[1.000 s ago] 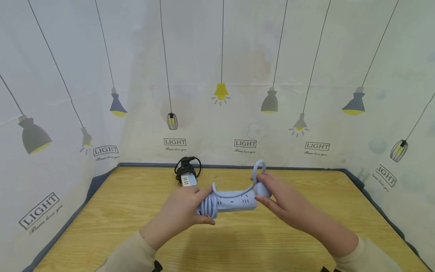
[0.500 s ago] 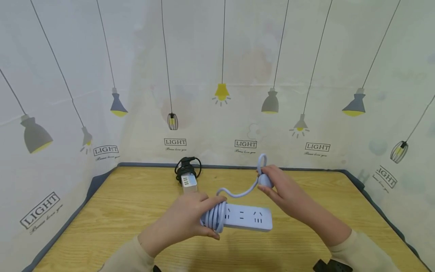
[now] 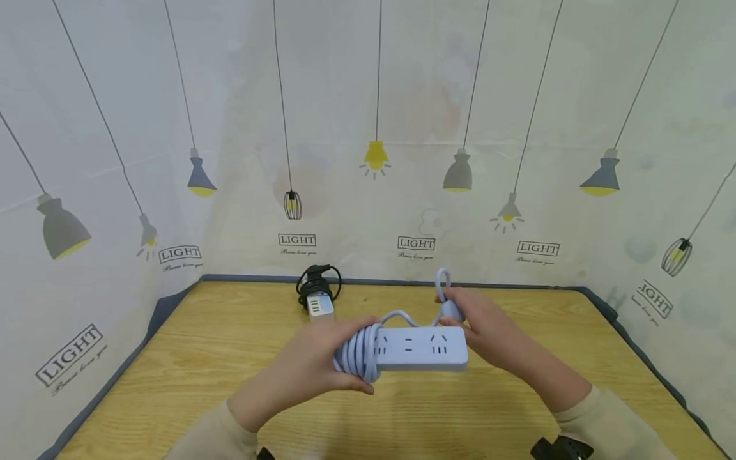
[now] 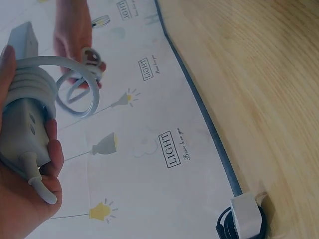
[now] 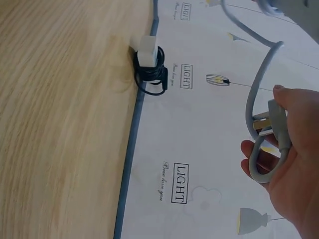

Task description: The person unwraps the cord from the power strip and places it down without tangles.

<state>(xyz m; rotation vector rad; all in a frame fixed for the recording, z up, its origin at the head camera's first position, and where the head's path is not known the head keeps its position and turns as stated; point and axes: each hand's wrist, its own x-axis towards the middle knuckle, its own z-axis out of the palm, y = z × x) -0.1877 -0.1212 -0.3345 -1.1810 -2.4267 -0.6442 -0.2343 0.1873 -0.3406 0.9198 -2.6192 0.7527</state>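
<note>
A white power strip (image 3: 422, 349) is held level above the table, its socket face showing in the head view. Its white cord (image 3: 362, 354) is wound in several turns around the strip's left end. My left hand (image 3: 310, 364) grips that wound end, thumb on top. In the left wrist view the cord leaves the end of the strip (image 4: 22, 132) near the palm. My right hand (image 3: 480, 326) pinches the plug (image 5: 276, 124), whose metal prongs show in the right wrist view. A loose stretch of cord (image 5: 256, 84) runs from the coil to the plug and loops beside it.
Near the table's back edge lies a second, smaller white power strip (image 3: 320, 305) with a black cord (image 3: 315, 284) wrapped around it. The wooden table (image 3: 230, 358) meets a wall covering (image 3: 356, 89) printed with hanging lamps.
The power strip first dropped and shifted right away from the plug, then rose again with its socket face toward the head view. The right hand moved up, then slightly down, still pinching the plug.
</note>
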